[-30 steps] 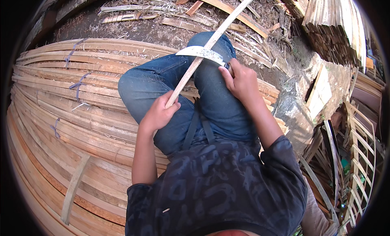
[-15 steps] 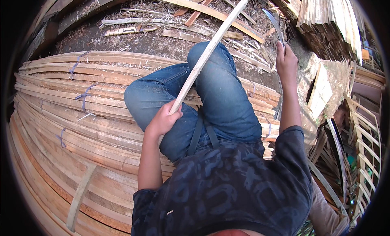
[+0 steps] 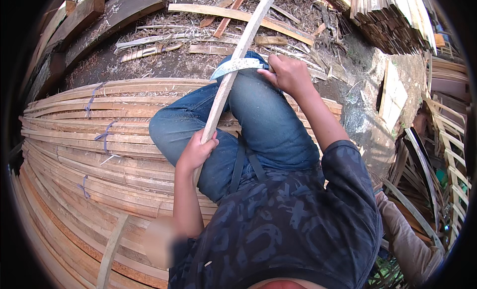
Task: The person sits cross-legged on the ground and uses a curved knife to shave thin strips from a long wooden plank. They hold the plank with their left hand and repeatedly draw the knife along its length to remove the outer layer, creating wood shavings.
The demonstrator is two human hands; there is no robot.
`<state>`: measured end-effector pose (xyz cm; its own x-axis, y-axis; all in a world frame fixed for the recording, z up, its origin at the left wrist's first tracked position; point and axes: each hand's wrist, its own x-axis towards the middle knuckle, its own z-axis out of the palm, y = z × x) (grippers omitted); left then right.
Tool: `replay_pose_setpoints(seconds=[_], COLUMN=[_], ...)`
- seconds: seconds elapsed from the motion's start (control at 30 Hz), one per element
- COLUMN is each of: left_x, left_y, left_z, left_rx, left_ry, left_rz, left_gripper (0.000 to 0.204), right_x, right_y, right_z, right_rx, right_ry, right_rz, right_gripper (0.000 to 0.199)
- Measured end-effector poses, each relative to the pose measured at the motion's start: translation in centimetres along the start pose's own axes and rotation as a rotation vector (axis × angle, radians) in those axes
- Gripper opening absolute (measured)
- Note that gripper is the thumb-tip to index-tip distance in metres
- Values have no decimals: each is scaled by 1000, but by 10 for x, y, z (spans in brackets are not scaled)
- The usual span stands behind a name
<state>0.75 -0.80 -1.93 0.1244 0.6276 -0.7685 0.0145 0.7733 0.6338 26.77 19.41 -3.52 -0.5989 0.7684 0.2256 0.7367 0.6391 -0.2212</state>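
My left hand is closed around the lower part of a long, pale wooden strip, which slants up and away across my lap. In my right hand is the dark handle of a curved knife. Its blade lies across the strip near my raised knee, pointing left, and appears to touch the wood. The strip's far end reaches past my knee over the littered ground. My right fingers wrap the handle, hiding most of it.
Bundles of wooden strips tied with purple cord lie under and left of me. Beyond my knees, a wooden knife sheath rests among offcuts and shavings. Stacked slats stand at far right. Another person's sleeve shows at lower right.
My right hand has swung left and inward, bringing the knife from beside my knee onto the strip. My left hand keeps its hold; the strip's far end has shifted left.
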Motion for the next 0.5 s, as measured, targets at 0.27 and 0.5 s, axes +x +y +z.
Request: replay_pose_setpoints(seconds=[0.27,0.5], left_x=[7,8], left_y=[-14,-9], left_z=[-4,-7], left_rx=[65,0], left_ry=[-8,-56], left_rz=[140,33], left_gripper=[14,13], right_x=[-2,-24], right_y=[2,-57], right_z=[3,-13], right_rx=[21,158], right_ry=[38,-137], right_rz=[-2,-4], right_gripper=[42,41])
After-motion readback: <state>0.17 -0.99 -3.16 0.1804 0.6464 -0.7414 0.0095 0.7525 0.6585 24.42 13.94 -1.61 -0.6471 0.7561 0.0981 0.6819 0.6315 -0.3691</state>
